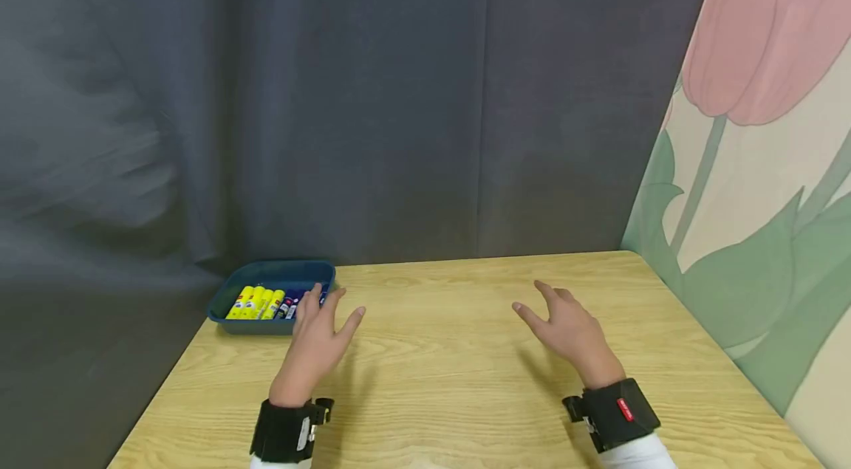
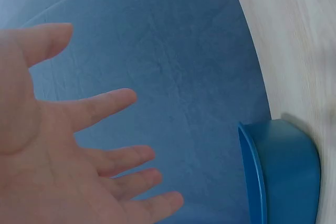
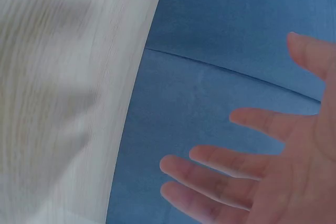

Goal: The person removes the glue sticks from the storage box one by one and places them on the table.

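My left hand (image 1: 315, 345) is held above the table with its fingers spread, nearest to a blue tray (image 1: 255, 329) at the back left. In the head view its fingertips overlap the tray's right side and hide part of what lies there. Yellow tubes (image 1: 254, 303) with caps lie side by side in the tray, and darker blue-and-white tubes (image 1: 286, 308) are beside them. In the left wrist view the palm (image 2: 37, 166) holds nothing. On the right, my right hand (image 1: 573, 332) hovers over the wood with fingers apart; its palm (image 3: 299, 182) is bare too.
The light wooden table (image 1: 439, 380) runs back to a dark grey curtain (image 1: 372, 100). At the right stands a wall (image 1: 751, 255) painted with a pink tulip and green leaves. Each wrist wears a black strap (image 1: 614, 413) with a small camera.
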`<state>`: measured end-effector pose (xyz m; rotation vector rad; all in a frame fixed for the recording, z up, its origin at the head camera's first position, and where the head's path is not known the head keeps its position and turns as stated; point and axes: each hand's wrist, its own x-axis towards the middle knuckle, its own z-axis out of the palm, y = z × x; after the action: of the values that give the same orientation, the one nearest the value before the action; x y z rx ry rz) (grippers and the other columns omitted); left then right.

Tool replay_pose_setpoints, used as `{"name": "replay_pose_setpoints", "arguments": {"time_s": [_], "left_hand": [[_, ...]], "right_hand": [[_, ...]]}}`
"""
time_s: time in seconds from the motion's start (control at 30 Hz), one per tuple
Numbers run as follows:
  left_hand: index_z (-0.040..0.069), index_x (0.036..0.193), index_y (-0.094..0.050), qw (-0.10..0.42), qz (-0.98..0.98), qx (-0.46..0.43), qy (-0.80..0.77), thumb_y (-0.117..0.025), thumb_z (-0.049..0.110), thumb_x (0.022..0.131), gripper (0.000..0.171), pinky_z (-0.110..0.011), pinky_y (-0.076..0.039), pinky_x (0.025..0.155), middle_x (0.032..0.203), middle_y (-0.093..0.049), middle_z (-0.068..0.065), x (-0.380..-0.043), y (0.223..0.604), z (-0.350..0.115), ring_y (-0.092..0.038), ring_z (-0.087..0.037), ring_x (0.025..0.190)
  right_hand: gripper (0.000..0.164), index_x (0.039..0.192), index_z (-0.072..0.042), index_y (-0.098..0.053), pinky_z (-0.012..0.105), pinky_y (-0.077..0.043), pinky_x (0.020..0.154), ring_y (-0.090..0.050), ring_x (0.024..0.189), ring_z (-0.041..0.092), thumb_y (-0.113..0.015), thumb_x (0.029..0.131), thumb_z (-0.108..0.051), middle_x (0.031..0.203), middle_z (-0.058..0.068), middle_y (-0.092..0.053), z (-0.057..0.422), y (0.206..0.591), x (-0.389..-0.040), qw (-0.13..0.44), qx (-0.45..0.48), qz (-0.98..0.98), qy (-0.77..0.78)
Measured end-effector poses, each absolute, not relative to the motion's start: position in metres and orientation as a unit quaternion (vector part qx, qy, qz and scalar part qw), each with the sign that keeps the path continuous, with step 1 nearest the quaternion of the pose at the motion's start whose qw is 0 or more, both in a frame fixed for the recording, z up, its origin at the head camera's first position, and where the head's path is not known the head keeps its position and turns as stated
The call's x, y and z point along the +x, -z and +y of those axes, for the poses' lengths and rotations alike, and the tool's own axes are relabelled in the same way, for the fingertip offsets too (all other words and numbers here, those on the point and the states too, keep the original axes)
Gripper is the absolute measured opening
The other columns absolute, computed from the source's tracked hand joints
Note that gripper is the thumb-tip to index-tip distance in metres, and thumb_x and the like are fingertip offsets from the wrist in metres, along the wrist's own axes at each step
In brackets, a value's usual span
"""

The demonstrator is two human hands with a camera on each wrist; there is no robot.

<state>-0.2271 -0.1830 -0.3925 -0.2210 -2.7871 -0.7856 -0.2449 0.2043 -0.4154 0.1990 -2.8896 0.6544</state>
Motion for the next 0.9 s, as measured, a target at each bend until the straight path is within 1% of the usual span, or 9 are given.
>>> {"name": "replay_pose_setpoints", "arguments": {"time_s": [0.13,0.27,0.43,0.53,0.63,0.73,0.9], "left_hand": [[0.006,0.137,-0.039,0.125,-0.949,-0.077,0.278,-0.042,0.056,0.091,0.068,-0.073,-0.015,0.097,0.147,-0.011,-0.03,-0.231,0.391,-0.185,0.0,-0.045,0.132],[0.005,0.136,-0.039,0.131,-0.948,-0.069,0.28,-0.041,0.054,0.092,0.067,-0.073,-0.017,0.095,0.146,-0.013,-0.031,-0.236,0.392,-0.196,-0.004,-0.046,0.13],[0.0,0.136,-0.037,0.142,-0.948,-0.026,0.282,-0.039,0.052,0.093,0.067,-0.071,-0.02,0.094,0.143,-0.016,-0.035,-0.241,0.397,-0.225,-0.01,-0.051,0.126],[-0.002,0.137,-0.034,0.143,-0.948,0.009,0.285,-0.038,0.049,0.094,0.067,-0.071,-0.02,0.095,0.14,-0.017,-0.038,-0.243,0.403,-0.245,-0.011,-0.053,0.124],[-0.003,0.139,-0.029,0.133,-0.948,0.045,0.287,-0.038,0.048,0.095,0.068,-0.071,-0.021,0.094,0.139,-0.015,-0.04,-0.244,0.413,-0.264,-0.01,-0.055,0.123],[-0.002,0.141,-0.025,0.109,-0.948,0.07,0.29,-0.041,0.044,0.094,0.068,-0.074,-0.021,0.092,0.139,-0.007,-0.043,-0.244,0.426,-0.277,-0.006,-0.057,0.123],[-0.004,0.141,-0.022,0.068,-0.951,0.081,0.29,-0.047,0.045,0.092,0.073,-0.075,-0.02,0.091,0.136,0.002,-0.047,-0.247,0.443,-0.289,0.001,-0.06,0.122]], "right_hand": [[0.085,0.138,0.0,-0.034,0.065,-0.043,0.076,-0.045,0.108,0.048,-0.032,0.087,-0.067,0.128,0.036,-0.042,0.207,0.415,-0.244,0.089,0.066,-0.969,-0.219],[0.084,0.138,0.001,-0.035,0.065,-0.043,0.077,-0.045,0.109,0.047,-0.033,0.088,-0.066,0.127,0.036,-0.043,0.211,0.415,-0.241,0.088,0.062,-0.969,-0.221],[0.082,0.138,0.001,-0.035,0.066,-0.042,0.078,-0.044,0.109,0.048,-0.035,0.089,-0.064,0.126,0.036,-0.044,0.215,0.416,-0.24,0.091,0.058,-0.968,-0.227],[0.082,0.138,0.001,-0.035,0.066,-0.041,0.078,-0.043,0.109,0.049,-0.034,0.089,-0.064,0.126,0.036,-0.044,0.218,0.417,-0.239,0.091,0.056,-0.967,-0.23],[0.082,0.138,0.002,-0.034,0.066,-0.041,0.079,-0.043,0.109,0.049,-0.033,0.089,-0.065,0.126,0.036,-0.044,0.22,0.418,-0.238,0.087,0.055,-0.967,-0.233],[0.084,0.138,0.002,-0.034,0.066,-0.041,0.079,-0.043,0.11,0.049,-0.032,0.088,-0.066,0.126,0.036,-0.044,0.22,0.42,-0.238,0.083,0.054,-0.967,-0.235],[0.083,0.138,0.001,-0.035,0.066,-0.041,0.079,-0.043,0.109,0.049,-0.032,0.088,-0.066,0.126,0.036,-0.044,0.22,0.421,-0.238,0.082,0.051,-0.967,-0.235]]}}
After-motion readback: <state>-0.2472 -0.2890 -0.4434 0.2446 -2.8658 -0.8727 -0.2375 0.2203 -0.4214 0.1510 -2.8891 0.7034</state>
